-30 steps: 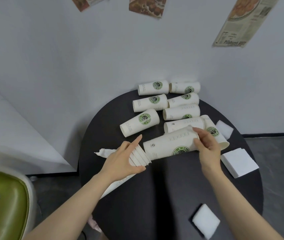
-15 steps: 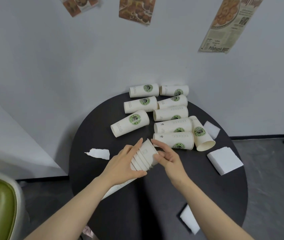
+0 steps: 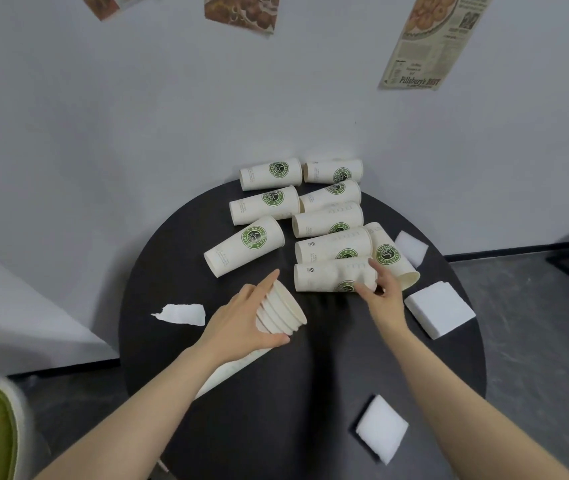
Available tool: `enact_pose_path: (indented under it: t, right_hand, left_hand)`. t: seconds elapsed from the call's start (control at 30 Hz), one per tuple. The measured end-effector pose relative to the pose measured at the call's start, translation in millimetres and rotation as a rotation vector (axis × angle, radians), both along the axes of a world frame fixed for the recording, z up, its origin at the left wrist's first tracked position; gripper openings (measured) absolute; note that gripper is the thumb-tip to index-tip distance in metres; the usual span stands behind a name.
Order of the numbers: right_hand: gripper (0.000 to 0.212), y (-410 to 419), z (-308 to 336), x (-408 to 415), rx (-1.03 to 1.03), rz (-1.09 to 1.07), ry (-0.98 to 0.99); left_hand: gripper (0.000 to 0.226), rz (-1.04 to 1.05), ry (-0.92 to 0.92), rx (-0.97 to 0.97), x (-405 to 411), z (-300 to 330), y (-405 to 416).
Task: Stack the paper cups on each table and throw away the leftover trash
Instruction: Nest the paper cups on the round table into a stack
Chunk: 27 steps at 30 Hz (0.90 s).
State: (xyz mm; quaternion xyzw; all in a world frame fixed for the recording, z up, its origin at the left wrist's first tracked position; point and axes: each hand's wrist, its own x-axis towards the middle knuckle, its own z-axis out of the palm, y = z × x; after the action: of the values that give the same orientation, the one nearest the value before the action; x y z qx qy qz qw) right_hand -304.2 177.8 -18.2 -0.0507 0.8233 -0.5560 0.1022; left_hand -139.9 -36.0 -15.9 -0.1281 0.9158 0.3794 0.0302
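Holding nested cup stack point(image 3: 278, 311): left hand point(image 3: 238, 327) wrapped round it, rims facing right. Nearest loose cup point(image 3: 331, 277), just right of stack: right hand point(image 3: 382, 292) gripping its wide end. Risk: squeezed wall dents, jamming nesting; neighbouring cups point(image 3: 331, 245) roll.

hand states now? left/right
Left hand: grips the nested stack of white paper cups.
Right hand: grips a lying white paper cup with green logo.

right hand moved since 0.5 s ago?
Yes. The right hand left the nested stack and went right, onto the nearest lying cup.
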Motion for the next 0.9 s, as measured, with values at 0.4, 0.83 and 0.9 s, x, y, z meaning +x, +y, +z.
enact_pose_path:
  t: [0.4, 0.83, 0.9]
  right_hand:
    - [0.040, 15.2, -31.9, -44.0, 0.235, 0.059, -0.145]
    - [0.041, 31.1, -0.5, -15.4, -0.289, -0.123, -0.127]
    - [0.041, 36.1, 8.5, -14.4, -0.357, -0.128, -0.143]
  left_hand:
    - [0.105, -0.059, -0.037, 0.003, -6.2, -1.0, -13.1]
    - [0.105, -0.095, -0.055, -0.044, -8.9, -4.7, -1.2]
    - [0.105, -0.087, -0.053, -0.040, -7.0, -3.8, 0.3]
